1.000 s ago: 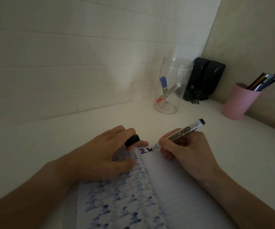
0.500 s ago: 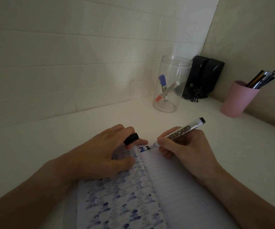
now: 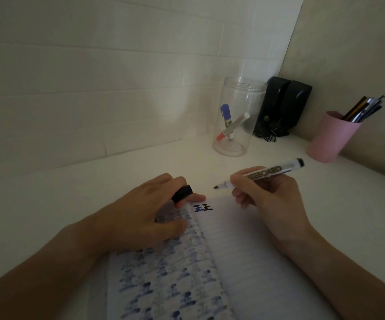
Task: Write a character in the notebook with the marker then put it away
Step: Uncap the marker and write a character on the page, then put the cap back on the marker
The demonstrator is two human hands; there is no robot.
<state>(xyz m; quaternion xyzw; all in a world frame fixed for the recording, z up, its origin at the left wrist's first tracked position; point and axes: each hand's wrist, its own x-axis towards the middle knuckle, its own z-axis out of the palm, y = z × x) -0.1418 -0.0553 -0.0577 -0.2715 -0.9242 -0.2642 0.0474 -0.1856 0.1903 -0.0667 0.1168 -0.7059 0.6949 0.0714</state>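
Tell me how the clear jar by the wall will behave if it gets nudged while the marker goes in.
The clear jar looks like thin plastic, so probably light and easy to slide on the smooth white desk. It is tall for its base and holds only two markers, so a push near the rim might tip it. If plastic, it is unlikely to break.

The left hand (image 3: 140,215) hides the notebook's (image 3: 244,262) upper-left corner.

White-barrelled black-tipped marker (image 3: 270,173) bore "…EBOARD"; lined white notebook page (image 3: 244,239) showed 2 chars., "王王" (image 3: 203,208).
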